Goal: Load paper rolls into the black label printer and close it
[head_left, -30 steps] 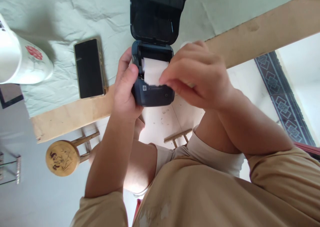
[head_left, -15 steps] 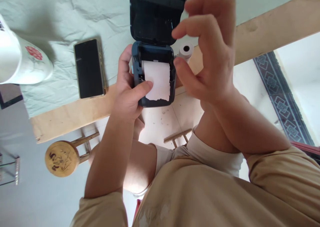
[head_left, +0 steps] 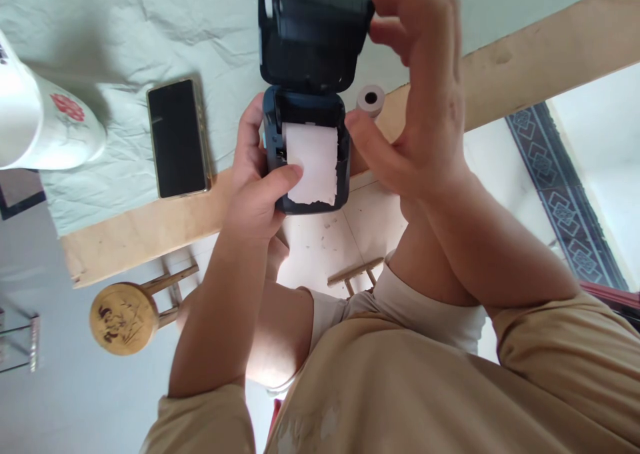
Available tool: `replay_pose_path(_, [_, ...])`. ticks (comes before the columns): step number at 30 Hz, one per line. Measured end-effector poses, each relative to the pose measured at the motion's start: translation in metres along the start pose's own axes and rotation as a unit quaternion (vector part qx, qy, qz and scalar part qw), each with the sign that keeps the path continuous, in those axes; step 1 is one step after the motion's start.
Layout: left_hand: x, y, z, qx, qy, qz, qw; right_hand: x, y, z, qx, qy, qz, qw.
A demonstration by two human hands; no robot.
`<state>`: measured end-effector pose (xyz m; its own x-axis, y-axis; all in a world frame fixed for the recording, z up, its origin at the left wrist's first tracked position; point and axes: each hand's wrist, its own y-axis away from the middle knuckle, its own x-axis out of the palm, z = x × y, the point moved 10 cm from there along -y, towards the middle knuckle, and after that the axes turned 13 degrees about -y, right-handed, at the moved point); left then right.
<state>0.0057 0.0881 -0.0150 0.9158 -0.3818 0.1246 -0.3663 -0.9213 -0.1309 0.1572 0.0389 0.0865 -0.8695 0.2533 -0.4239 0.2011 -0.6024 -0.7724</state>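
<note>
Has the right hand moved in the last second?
Yes. The right hand rose from the paper to the printer lid, away from the table edge.

Printer (head_left: pixel 306 107) dark navy, paper strip (head_left: pixel 313 163) white. Phone (head_left: pixel 177 138) black-screened with gold edge; cloth (head_left: pixel 125 34) pale green. White jug (head_left: pixel 37 124) bears red flower; stool (head_left: pixel 123 318) tan with dark drawing.

We are looking through one camera worn on the head, facing forward and steeply down past our chest and lap. It is sitting close above both hands (head_left: pixel 255 187) and the small printer (head_left: pixel 305 107), taking in the table edge (head_left: pixel 140 231), the stool (head_left: pixel 117 317) and the floor below. We are working from this single view only.
</note>
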Motion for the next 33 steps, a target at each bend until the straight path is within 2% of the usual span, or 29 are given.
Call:
replay_pose_path(2, [0.0,0.001,-0.001,-0.009,0.004,-0.012,1.0,-0.002,0.0,0.004,-0.001,-0.002,-0.011,1.0])
replay_pose_path(4, [0.001,0.001,-0.003,-0.011,0.001,-0.02,1.0,0.001,0.002,0.003,0.031,0.021,-0.002,0.999])
replay_pose_path(7, [0.0,0.001,-0.004,-0.012,-0.005,-0.034,0.999,0.01,0.006,0.004,0.062,0.044,0.03,0.997])
replay_pose_path(10, [0.002,0.001,-0.004,-0.021,-0.007,-0.021,1.0,0.022,0.009,0.004,0.079,0.053,0.081,0.992])
replay_pose_path(13, [0.003,0.001,-0.006,-0.015,-0.012,-0.01,1.0,0.025,0.01,0.002,0.094,0.056,0.096,0.989])
replay_pose_path(19, [0.001,0.001,-0.003,0.004,-0.015,-0.007,1.0,0.027,0.01,0.0,0.096,0.06,0.119,0.986])
replay_pose_path(25, [0.002,0.001,-0.003,-0.004,-0.016,-0.002,1.0,0.029,0.011,-0.001,0.093,0.06,0.142,0.984])
replay_pose_path(33, [0.002,0.002,-0.004,-0.02,-0.028,-0.04,0.999,0.032,0.013,-0.002,0.098,0.058,0.152,0.982])
